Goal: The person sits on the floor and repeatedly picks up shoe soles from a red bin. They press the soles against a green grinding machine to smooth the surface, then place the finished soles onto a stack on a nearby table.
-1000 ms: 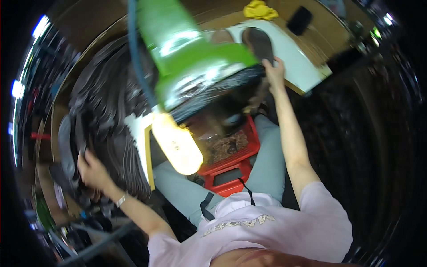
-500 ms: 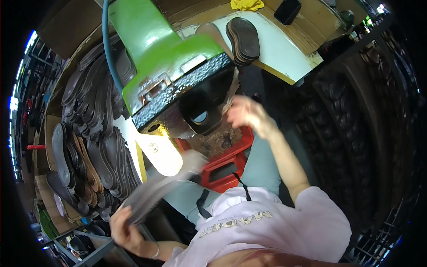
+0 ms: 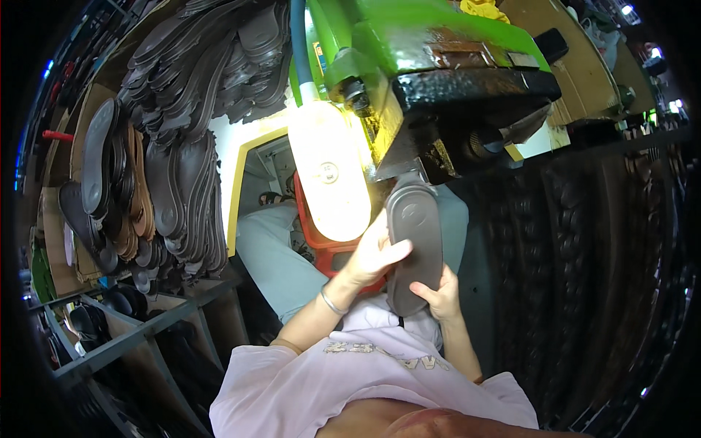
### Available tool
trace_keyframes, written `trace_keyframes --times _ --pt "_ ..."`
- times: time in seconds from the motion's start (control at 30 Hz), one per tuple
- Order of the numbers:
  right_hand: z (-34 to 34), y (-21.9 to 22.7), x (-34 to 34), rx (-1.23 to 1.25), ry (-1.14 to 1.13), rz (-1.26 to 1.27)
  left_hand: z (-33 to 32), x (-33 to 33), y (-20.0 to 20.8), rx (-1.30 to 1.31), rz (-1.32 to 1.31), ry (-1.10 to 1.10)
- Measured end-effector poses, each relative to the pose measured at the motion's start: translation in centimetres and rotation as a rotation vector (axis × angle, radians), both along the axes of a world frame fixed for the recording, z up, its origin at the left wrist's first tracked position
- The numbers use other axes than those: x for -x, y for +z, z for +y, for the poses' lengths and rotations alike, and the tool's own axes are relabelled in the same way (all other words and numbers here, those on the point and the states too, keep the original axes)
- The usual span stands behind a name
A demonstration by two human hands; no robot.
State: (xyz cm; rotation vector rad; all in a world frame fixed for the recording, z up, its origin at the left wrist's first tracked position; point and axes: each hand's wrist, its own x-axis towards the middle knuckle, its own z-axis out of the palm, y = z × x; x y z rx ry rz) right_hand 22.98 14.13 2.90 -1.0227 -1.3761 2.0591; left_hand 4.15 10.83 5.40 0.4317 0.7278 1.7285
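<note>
A dark grey shoe sole [image 3: 423, 237] stands lengthwise between my hands, its far end touching or just under the front of the green machine [image 3: 456, 44]. My left hand [image 3: 376, 255] grips its left edge with the thumb lying over the top face. Lower down, my right hand [image 3: 441, 293] holds the right edge near the close end, thumb on top. The fingers under the sole are hidden. What the sole's far end meets at the machine's metal guard [image 3: 398, 164] is hard to make out.
A brightly lit oblong lamp [image 3: 328, 171] hangs left of the sole. Stacked grey soles [image 3: 179, 190] crowd the left, with a few tan ones [image 3: 140, 190]. A red crate [image 3: 337, 257] sits between my knees. Below left is a grey metal rack [image 3: 124, 350]; dark rows of goods [image 3: 569, 255] line the right.
My left hand has brought a sole from the left to the machine's front. My right hand has come down from the machine onto the sole. The whole view has shifted.
</note>
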Motion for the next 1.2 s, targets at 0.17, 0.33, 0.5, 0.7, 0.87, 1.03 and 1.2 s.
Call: trace_keyframes --times 0.17,0.33,0.5,0.7,0.87,1.03,1.2 --pt "-0.1 -1.5 3.3 0.114 0.027 0.104 2.0 2.2 3.6 0.407 0.706 0.101" --pt "-0.7 -2.2 3.3 0.207 0.104 0.153 1.7 2.5 1.7 0.296 0.841 0.311" --pt "1.5 -1.6 -0.2 0.185 -0.166 0.208 0.4 2.2 0.1 0.418 0.886 0.407" --pt "11.0 1.7 -0.3 -0.023 -0.364 0.320 1.5 3.1 3.8 0.354 0.803 0.370" --pt "16.5 6.7 4.6 0.038 -0.231 0.297 0.6 4.8 1.7 0.211 0.659 0.456" --pt "16.0 7.0 7.7 0.075 -0.074 0.297 -2.7 6.4 2.6 0.143 0.366 0.477" --pt "13.5 7.1 9.2 0.068 0.052 0.254 -7.4 7.4 2.4 0.239 0.305 0.437"
